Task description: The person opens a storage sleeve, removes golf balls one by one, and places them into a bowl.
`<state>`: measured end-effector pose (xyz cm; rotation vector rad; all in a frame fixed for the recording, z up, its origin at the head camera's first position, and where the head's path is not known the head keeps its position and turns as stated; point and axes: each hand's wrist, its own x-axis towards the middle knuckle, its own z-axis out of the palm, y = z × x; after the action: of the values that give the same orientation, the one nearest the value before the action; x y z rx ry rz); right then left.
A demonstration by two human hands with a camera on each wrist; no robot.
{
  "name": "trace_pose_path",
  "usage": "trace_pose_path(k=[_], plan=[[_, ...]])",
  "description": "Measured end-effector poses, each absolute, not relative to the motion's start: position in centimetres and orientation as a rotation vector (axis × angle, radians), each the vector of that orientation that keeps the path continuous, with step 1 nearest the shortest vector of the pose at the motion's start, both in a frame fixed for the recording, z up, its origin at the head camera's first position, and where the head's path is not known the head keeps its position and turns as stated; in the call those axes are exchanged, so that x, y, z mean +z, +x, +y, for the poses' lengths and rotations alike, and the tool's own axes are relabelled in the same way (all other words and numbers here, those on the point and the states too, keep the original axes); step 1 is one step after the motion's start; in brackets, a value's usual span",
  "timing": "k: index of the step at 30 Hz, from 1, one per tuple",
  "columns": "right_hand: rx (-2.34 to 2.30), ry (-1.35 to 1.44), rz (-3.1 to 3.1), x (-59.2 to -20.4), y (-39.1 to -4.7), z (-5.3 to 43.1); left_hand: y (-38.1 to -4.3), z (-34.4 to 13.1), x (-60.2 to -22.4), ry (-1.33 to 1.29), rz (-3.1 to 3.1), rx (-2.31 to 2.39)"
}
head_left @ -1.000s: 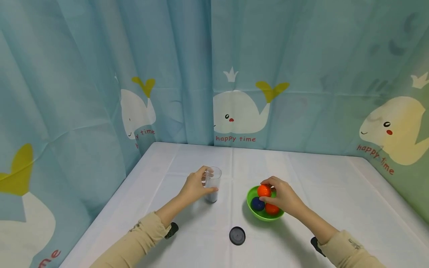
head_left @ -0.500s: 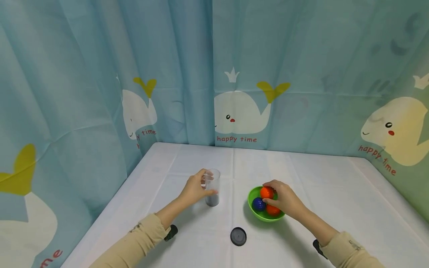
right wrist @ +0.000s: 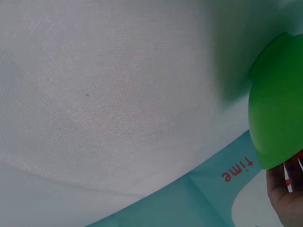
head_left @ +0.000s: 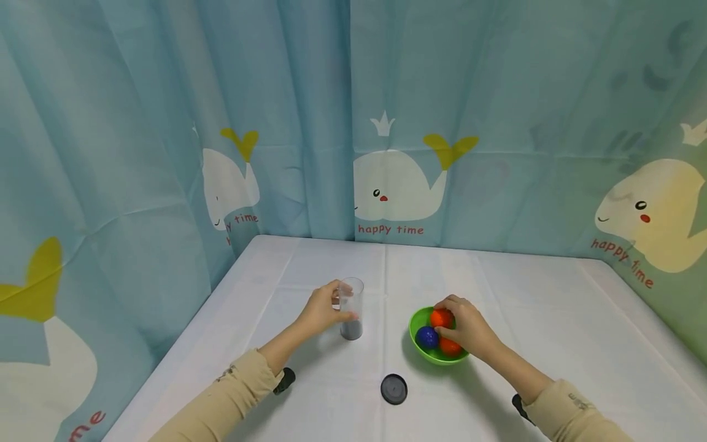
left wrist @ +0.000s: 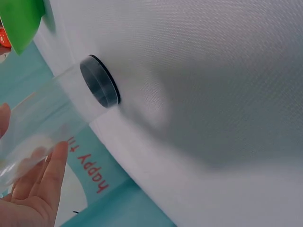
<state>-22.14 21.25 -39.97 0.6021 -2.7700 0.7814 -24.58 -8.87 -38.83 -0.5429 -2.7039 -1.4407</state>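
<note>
My left hand (head_left: 322, 311) grips a clear cylindrical container (head_left: 351, 304) by its side, thumb in front and fingers behind. The container stands upright, and its dark bottom (left wrist: 100, 81) meets the tablecloth in the left wrist view. To the right, my right hand (head_left: 468, 325) reaches over a green bowl (head_left: 442, 362) and holds an orange ball (head_left: 440, 317) between thumb and fingers. A dark blue ball (head_left: 426, 337) and a red-orange ball (head_left: 450, 347) lie in the bowl beside it. In the right wrist view the bowl's wall hides most of the balls.
A round black lid (head_left: 394, 389) lies on the white tablecloth (head_left: 530, 294), nearer to me than the bowl. Blue curtains (head_left: 497, 92) with whale prints hang behind the table and along its sides.
My left hand and the container have come down slightly. The right hand has sunk a little lower over the bowl with the orange ball; the view has shifted slightly.
</note>
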Motion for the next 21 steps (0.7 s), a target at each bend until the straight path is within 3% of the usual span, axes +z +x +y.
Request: trace_pose_path(k=[21], plan=[[0.686, 0.462, -2.893, -39.4, -21.3, 20.0, -24.7, -8.7, -38.4, -0.501, -2.758, -1.336]])
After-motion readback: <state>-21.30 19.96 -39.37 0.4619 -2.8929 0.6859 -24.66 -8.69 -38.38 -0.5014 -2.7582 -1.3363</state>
